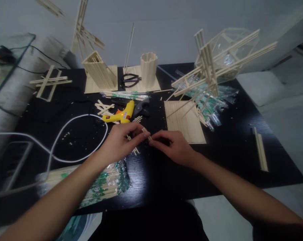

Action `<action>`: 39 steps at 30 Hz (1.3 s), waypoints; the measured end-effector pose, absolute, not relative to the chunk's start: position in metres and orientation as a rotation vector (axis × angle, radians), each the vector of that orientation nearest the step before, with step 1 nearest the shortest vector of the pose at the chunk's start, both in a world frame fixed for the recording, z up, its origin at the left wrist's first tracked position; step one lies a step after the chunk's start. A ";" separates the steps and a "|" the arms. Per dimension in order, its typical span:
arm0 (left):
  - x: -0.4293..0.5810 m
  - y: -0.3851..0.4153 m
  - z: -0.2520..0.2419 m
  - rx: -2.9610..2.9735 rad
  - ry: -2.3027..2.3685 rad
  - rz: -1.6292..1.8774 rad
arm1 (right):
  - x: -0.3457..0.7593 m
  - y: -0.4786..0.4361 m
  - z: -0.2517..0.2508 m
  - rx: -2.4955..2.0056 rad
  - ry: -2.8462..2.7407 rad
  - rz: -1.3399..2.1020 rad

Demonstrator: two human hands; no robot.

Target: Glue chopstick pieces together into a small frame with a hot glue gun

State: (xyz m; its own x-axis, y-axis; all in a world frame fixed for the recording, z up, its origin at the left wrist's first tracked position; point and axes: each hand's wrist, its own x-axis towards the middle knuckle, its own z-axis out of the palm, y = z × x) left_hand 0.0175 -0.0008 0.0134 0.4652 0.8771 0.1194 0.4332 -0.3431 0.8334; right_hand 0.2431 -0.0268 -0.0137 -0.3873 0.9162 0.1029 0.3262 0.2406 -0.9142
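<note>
My left hand [122, 140] and my right hand [173, 144] meet over the middle of a black table [231, 147]. Both pinch a short piece of wooden stick [146, 133] between fingertips. Several more short stick pieces [134, 149] lie under my left hand. Just behind the hands lies a yellow glue gun [121, 114], its white cord [73, 134] looping to the left. A flat square panel of sticks [185, 122] rests to the right of the hands.
A bundle of wrapped chopsticks [98, 184] lies at the near left edge. Black scissors [129, 80], a triangular stick box [100, 72] and a round stick cup [148, 69] stand at the back. A tall stick structure [209, 70] rises at the right over empty wrappers [216, 100]. Black pliers [142, 106].
</note>
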 end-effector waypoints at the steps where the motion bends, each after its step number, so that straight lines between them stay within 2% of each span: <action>1: 0.017 -0.001 0.013 1.960 1.090 0.744 | 0.243 -0.027 -0.013 -1.137 -1.854 1.131; 39: 0.015 0.001 0.014 1.941 1.080 0.730 | 0.243 -0.025 -0.012 -1.141 -1.843 1.125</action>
State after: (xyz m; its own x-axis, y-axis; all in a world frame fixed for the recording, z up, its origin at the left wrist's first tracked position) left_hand 0.0146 0.0008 0.0140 0.4734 0.8744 0.1067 0.4252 -0.3329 0.8416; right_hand 0.2435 -0.0255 -0.0124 -0.3802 0.9188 0.1059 0.3256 0.2401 -0.9145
